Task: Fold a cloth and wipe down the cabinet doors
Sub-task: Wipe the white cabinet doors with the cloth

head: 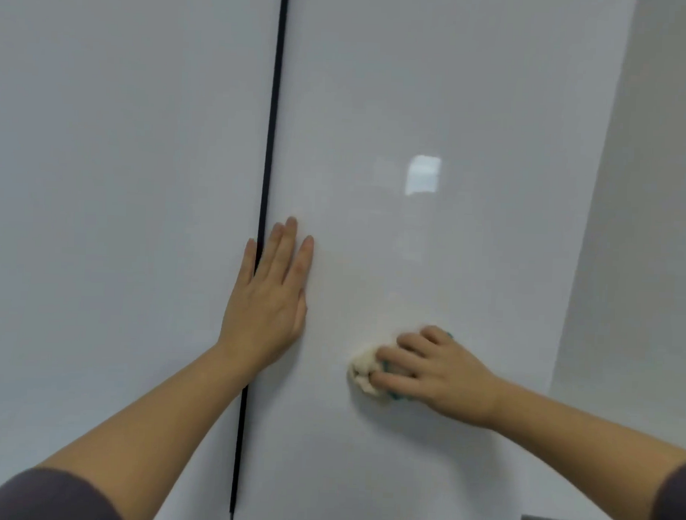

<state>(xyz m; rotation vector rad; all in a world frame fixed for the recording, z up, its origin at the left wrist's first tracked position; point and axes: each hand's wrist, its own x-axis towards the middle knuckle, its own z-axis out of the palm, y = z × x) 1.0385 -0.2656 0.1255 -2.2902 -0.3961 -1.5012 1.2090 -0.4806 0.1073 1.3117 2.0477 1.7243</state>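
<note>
**Folding done, wiping under way on the right-hand door**

Nearest: dark grey sleeves at the bottom corners, bare forearms reaching up and away toward the cabinet.

Right hand (438, 374) curled over the cloth (364, 371), fingers bent and clamped on it, pressing it flat against the right cabinet door (436, 107), low on the panel and about midway between its side edges. Cloth already bunched into a small, soft wad: cream and fuzzy where it shows, with a teal edge peeking out beneath the fingers. Judged as mid-wipe.

Left hand (268, 296) spread wide and empty, palm flat near the right door's left edge, little finger crossing the dark gap (271, 140) onto the left cabinet door (124, 135). Seemingly bracing the panel.

Doors tall, flat, handleless, pale grey-white, hard and glossy, with a bright rectangular reflection (423, 175) above the cloth. No streaks or damp marks legible, so cleaned area impossible to tell; left door and upper stretches probably remaining.

Farthest: plain matt wall (655, 193) beyond the right door's right edge.
</note>
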